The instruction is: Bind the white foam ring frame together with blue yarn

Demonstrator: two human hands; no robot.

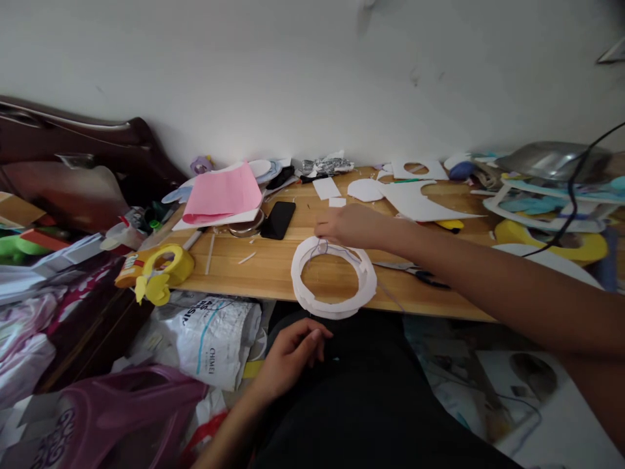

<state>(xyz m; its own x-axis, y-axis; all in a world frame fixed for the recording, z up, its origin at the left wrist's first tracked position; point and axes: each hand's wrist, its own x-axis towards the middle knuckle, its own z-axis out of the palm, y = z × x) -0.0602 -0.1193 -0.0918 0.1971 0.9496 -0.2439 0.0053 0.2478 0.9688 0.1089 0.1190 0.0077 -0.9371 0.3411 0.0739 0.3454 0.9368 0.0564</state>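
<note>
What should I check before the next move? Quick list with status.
1. Ring fully on table: not ok, near rim extends past the front edge in this view.
2. Left hand on ring: not ok, apart from it, by the lap.
3. Thread gripped by right hand: cannot tell.
4. Scissors off ring: cannot tell, tips close beside it.
5. Phone off ring: ok, apart.

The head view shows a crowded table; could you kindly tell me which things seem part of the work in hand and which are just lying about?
Likely in use: white ring, by the right hand; purplish thread on it; perhaps the scissors beside it.

Apparently lying about: black phone; pink sheet; printed white bag.
</note>
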